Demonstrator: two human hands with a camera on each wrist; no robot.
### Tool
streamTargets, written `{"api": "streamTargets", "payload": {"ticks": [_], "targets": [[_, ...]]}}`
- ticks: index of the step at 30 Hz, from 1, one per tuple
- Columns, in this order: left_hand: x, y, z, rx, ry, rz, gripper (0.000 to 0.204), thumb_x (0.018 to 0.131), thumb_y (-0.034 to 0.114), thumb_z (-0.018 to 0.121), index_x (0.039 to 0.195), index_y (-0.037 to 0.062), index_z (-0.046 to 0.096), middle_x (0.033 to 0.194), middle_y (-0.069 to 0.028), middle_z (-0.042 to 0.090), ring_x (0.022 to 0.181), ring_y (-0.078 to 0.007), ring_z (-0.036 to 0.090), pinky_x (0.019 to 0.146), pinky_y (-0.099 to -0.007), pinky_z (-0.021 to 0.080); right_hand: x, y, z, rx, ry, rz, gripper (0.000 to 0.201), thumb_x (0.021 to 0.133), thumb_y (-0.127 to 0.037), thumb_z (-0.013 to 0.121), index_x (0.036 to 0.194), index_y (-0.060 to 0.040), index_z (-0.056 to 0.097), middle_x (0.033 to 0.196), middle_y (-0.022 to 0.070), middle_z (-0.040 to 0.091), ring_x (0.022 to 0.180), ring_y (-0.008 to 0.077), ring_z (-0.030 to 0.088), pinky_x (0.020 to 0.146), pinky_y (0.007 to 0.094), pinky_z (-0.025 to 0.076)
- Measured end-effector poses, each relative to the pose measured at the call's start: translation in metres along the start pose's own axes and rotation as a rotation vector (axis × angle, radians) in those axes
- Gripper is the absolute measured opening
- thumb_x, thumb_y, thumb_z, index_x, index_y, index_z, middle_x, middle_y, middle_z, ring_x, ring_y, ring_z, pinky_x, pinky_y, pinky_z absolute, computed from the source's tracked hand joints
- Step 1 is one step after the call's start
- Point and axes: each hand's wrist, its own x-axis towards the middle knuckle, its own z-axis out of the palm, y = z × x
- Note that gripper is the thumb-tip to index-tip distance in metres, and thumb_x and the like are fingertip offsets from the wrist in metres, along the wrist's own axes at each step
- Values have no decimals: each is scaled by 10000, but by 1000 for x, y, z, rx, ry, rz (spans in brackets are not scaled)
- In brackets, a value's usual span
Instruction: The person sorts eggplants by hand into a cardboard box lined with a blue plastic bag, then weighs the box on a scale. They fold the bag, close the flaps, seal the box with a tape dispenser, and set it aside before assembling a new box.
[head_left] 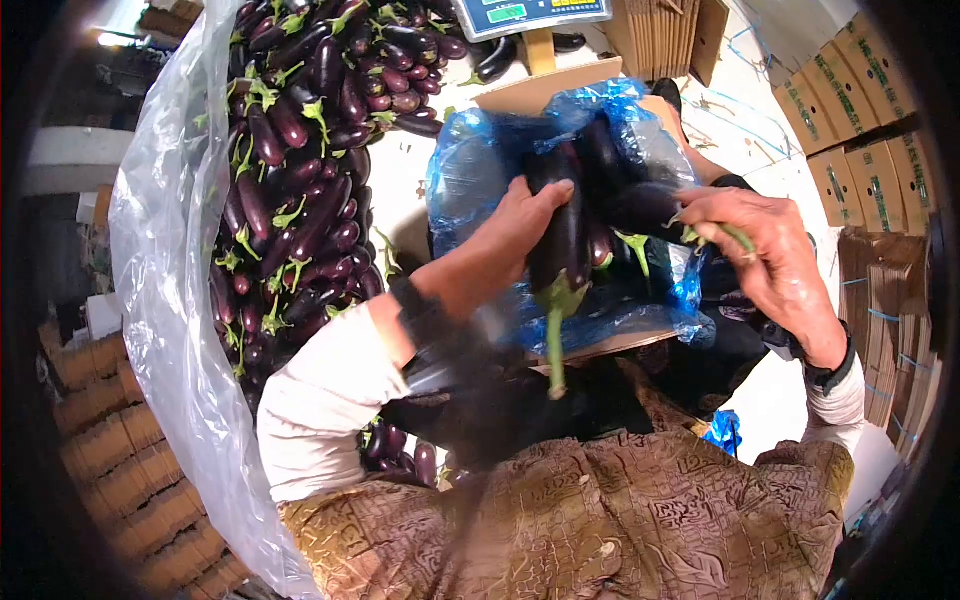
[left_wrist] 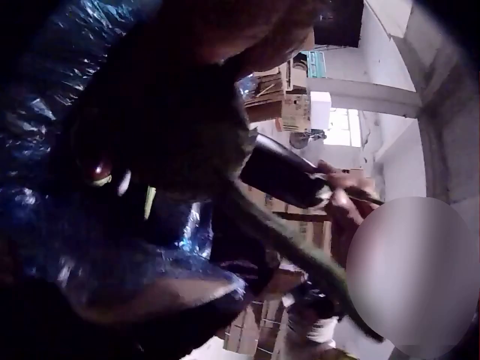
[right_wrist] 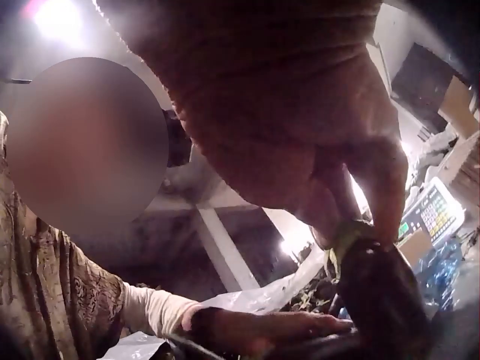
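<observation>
In the head view, the left hand (head_left: 520,225) holds a dark eggplant (head_left: 562,240) over a carton lined with blue plastic (head_left: 460,180), its stem toward the body. The right hand (head_left: 765,240) pinches a second eggplant (head_left: 645,208) by its stem end, the body of it pointing left over the carton. More eggplants (head_left: 602,150) lie inside the liner. The right wrist view shows the right hand (right_wrist: 292,112) at the green cap of its eggplant (right_wrist: 379,292), with the left hand (right_wrist: 277,328) lower down. In the left wrist view the near eggplant is very dark.
A large heap of eggplants (head_left: 310,190) fills the left side, edged by clear plastic sheeting (head_left: 170,200). A scale (head_left: 530,12) stands beyond the carton. Flattened cartons (head_left: 655,40) lean behind it, and stacked boxes (head_left: 850,90) stand at the right.
</observation>
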Motion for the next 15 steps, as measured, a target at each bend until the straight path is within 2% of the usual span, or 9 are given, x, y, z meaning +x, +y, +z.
{"api": "streamTargets", "payload": {"ticks": [1,4,5,7,8,10,12,14,15], "targets": [[8,3,10,-53,37,75,359,935,242,555,1204,10,505,1038,-176,639,885,-249,669,726,-402,579,-4,1,-3,22,47,43,322,746,142,498,992,-1,650,1008,180,705,957,342,692,858,365,527],[82,-34,6,199,259,266,432,853,197,632,1208,-9,495,1123,-223,610,981,-345,643,858,-466,529,-13,1,-14,42,144,124,186,832,73,591,987,2,663,984,172,712,949,313,699,837,346,528],[87,-40,4,202,255,263,432,853,197,632,1208,-9,495,1123,-223,610,981,-345,643,858,-466,529,-15,-2,-18,22,148,167,124,852,-3,657,975,4,671,965,161,718,944,279,701,827,329,524],[85,-42,2,796,354,489,705,779,158,650,1385,-61,364,1165,-286,548,1131,-476,536,985,-492,446,-18,4,-19,53,172,186,124,856,6,647,978,6,672,966,161,718,944,267,700,832,322,519],[81,-45,0,800,350,487,705,779,158,650,1385,-61,364,1165,-286,548,1131,-476,536,985,-492,446,-20,6,-20,86,193,200,126,860,16,638,981,8,673,966,161,718,943,254,699,836,316,514],[59,-45,-2,1103,120,606,771,729,165,681,1404,-33,367,1225,-337,495,1148,-499,499,1008,-508,422,-21,10,-20,112,199,206,120,869,13,634,982,14,673,975,157,719,950,238,694,845,309,509],[41,-49,5,1121,142,584,728,731,163,729,1377,10,430,1289,-319,473,1178,-464,498,1034,-468,413,-19,12,-17,139,205,205,115,877,11,630,983,20,672,984,153,721,958,222,690,854,302,504],[32,-55,10,1428,70,639,711,722,151,748,1374,83,474,1383,-308,382,1179,-473,495,1044,-483,407,-14,11,-15,203,251,195,107,886,4,632,981,36,666,1007,142,721,969,186,672,872,289,493],[23,-57,14,1433,128,747,657,728,130,757,1334,134,503,1341,-271,398,1164,-464,504,974,-501,460,-13,11,-16,196,250,193,107,886,4,632,981,36,666,1007,142,721,969,186,672,872,289,493]]}}
